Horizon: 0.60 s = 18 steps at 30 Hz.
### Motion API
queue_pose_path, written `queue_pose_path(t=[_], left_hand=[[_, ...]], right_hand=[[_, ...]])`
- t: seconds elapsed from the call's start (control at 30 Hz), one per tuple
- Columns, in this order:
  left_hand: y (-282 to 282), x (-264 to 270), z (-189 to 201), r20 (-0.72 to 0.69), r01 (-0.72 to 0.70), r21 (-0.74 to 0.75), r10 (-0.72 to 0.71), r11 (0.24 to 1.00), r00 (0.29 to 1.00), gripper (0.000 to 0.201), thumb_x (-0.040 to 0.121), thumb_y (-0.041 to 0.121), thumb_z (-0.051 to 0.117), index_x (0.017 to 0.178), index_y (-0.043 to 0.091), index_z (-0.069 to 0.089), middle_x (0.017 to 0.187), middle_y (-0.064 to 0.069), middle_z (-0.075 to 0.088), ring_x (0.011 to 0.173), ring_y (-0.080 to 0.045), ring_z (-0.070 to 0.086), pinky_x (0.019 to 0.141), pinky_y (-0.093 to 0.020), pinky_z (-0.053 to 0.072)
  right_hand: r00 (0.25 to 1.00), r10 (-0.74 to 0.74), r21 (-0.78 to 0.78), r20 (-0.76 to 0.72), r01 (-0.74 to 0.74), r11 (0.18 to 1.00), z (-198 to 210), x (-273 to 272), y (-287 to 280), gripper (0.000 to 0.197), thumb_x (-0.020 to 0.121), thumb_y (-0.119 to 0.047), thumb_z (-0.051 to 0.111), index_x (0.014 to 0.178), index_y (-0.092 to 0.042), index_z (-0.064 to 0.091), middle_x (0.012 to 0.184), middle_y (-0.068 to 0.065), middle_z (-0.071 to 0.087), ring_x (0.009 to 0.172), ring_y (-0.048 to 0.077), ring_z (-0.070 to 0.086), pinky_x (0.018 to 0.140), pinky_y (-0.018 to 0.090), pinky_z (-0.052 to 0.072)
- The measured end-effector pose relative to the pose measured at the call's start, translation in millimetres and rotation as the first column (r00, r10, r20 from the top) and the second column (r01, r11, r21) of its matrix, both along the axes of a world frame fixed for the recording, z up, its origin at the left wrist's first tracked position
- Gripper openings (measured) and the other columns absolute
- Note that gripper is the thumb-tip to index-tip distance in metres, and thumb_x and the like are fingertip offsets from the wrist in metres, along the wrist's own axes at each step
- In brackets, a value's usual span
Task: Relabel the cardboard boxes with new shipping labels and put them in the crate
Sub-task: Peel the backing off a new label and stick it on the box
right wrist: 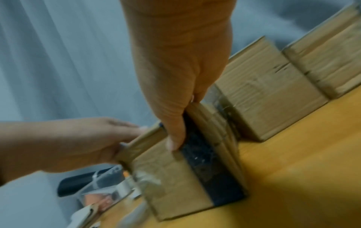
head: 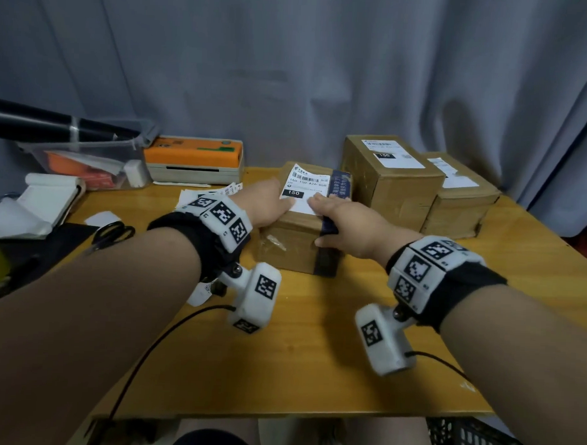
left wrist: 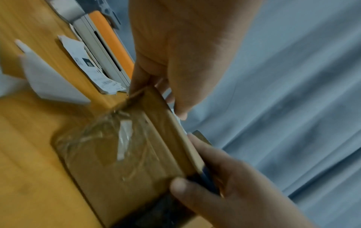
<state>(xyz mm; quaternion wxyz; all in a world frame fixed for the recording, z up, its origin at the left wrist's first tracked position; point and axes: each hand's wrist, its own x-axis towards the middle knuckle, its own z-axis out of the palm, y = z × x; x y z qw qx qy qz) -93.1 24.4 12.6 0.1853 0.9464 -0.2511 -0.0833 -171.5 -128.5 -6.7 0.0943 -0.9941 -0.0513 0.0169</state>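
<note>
— Where is the small brown cardboard box [head: 296, 245] with the dark blue tape band sitting?

— It is standing near the middle of your yellow wooden table [head: 314, 356], toward the far edge, with a white shipping label [head: 305, 189] on its top face.

— And what are your hands doing?

— Your left hand [head: 268, 203] is lying on the box's left top edge, fingers stretched flat onto the label, gripping nothing. Your right hand [head: 347, 222] is clasping the near right top edge, fingers over the top and thumb pressing down on the blue tape at the front.

— Anything else nearby?

— Two larger labelled cardboard boxes [head: 392, 179] are standing together near the far right corner, and an orange-and-white label printer [head: 193, 160] is sitting at the far edge. A black plastic crate [head: 474, 440] is showing below the near right corner.
</note>
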Motion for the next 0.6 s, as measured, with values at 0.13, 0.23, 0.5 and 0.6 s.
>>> queue_pose_path(t=[0.13, 0.23, 0.5, 0.6], left_hand=[[-2.0, 16.6, -18.1, -0.097, -0.091, 0.106, 0.102, 0.99, 0.99, 0.062, 0.096, 0.051, 0.027, 0.15, 0.028, 0.01, 0.155, -0.013, 0.021, 0.142, -0.035, 0.02, 0.114, -0.05, 0.021], [-2.7, 25.4, -22.2, -0.063, -0.116, 0.16, 0.127, 0.98, 0.99, 0.063, 0.097, 0.053, 0.02, 0.151, 0.027, 0.0, 0.158, -0.013, 0.008, 0.143, -0.037, 0.016, 0.115, -0.051, 0.018], [-4.4, 45.9, -15.9, -0.037, -0.029, 0.318, 0.043, 0.948, 0.998, 0.07, 0.096, 0.057, 0.018, 0.151, 0.019, -0.002, 0.159, -0.01, 0.004, 0.145, -0.034, 0.012, 0.117, -0.051, 0.015], [-4.7, 51.3, -18.1, -0.028, -0.009, 0.329, 0.019, 0.944, 0.999, 0.072, 0.095, 0.059, 0.019, 0.151, 0.018, 0.0, 0.158, -0.012, 0.01, 0.144, -0.035, 0.017, 0.115, -0.052, 0.017]], right_hand=[[0.999, -0.017, 0.059, -0.029, 0.019, 0.998, 6.4, 7.5, 18.8, 0.056, 0.095, -0.041, 0.044, 0.146, -0.021, 0.032, 0.156, 0.001, 0.024, 0.144, 0.02, 0.021, 0.118, 0.032, 0.019], [0.994, 0.042, 0.207, -0.104, -0.02, 0.978, 11.3, 7.5, 10.1, 0.05, 0.097, -0.04, 0.04, 0.144, -0.023, 0.038, 0.155, -0.004, 0.027, 0.144, 0.013, 0.021, 0.119, 0.031, 0.013], [0.986, 0.05, 0.038, -0.158, -0.045, 0.998, 6.4, 36.5, -21.6, 0.045, 0.103, -0.037, 0.018, 0.147, -0.04, 0.017, 0.158, -0.016, 0.008, 0.147, 0.013, -0.002, 0.116, 0.045, -0.014], [0.983, -0.041, 0.009, -0.18, 0.043, 0.999, 7.6, 53.2, -34.0, 0.046, 0.101, -0.043, 0.016, 0.147, -0.042, 0.014, 0.158, -0.017, 0.005, 0.147, 0.015, -0.003, 0.116, 0.049, -0.015]])
